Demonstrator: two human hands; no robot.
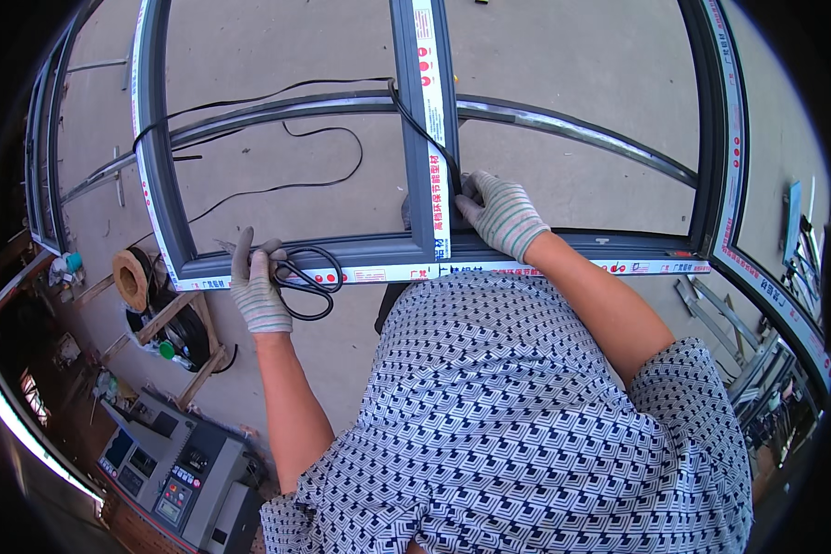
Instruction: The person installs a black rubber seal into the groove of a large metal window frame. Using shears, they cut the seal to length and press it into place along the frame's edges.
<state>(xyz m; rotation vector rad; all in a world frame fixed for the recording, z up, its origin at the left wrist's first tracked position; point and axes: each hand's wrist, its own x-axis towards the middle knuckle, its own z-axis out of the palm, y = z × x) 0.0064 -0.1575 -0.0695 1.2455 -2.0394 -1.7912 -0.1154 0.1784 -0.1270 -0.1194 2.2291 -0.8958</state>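
A grey metal window frame [360, 247] with printed protective film lies in front of me, split by an upright middle bar [417, 120]. In my gloved left hand [260, 291], at the frame's lower left, is a pair of scissors [316, 305]. Their black loop handles stick out to the right and the blades point left. My gloved right hand [503, 217] is closed at the foot of the middle bar, its fingertips on a thin black sealing strip [425, 132]. From there the strip climbs along the bar, bends over it and trails left across the frame. The fingertips are partly hidden.
Below left stands a grey machine with a control panel [171, 499]. A brown roll [131, 280] and a black coil [185, 332] sit by a wooden rack [162, 319]. Metal profiles [720, 314] lie at the right. Under the frame is a concrete floor [563, 55].
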